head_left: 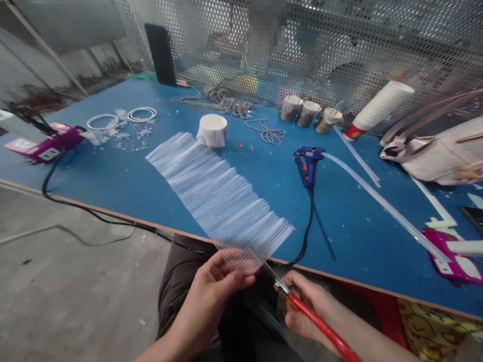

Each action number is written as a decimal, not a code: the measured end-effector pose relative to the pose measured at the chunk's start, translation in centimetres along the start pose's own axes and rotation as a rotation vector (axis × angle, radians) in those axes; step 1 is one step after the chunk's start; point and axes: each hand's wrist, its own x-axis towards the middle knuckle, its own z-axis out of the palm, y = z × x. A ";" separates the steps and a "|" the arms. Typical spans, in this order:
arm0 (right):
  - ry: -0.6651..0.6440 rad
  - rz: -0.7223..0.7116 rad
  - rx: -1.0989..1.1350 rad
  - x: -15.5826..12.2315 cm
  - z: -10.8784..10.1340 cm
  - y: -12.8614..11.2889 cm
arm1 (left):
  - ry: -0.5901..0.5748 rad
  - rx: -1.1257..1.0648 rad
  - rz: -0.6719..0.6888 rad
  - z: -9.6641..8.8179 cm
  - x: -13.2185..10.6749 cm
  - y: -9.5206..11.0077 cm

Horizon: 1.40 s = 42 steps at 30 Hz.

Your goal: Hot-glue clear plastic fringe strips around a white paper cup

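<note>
A long strip of white pleated paper (215,193) runs from a pleated roll (213,130) on the blue table (124,176) down over the near edge to my lap. My left hand (215,286) pinches the strip's near end, fingers closed on it. My right hand (307,306) grips red-handled scissors (302,304), whose blades point up-left into the strip's near corner.
A blue glue gun (308,163) with a long clear glue stick lies right of centre, its cord over the edge. Purple tools sit far left (47,146) and far right (455,261). Wire rings, twine, small cups, stacked paper cups (379,108) and a pink bag (437,151) line the back and right.
</note>
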 end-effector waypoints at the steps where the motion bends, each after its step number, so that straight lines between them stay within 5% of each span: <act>1: 0.005 0.004 0.004 0.1 0.0 0.1 | 0.005 -0.004 -0.006 0.0 0.0 0.0; 30: 0.038 -0.067 -0.028 1.0 0.0 1.0 | -0.017 0.031 0.033 -0.2 0.2 -0.4; 42: 0.055 0.043 -0.004 0.8 0.4 0.3 | -0.009 0.023 0.022 -0.1 0.0 -0.2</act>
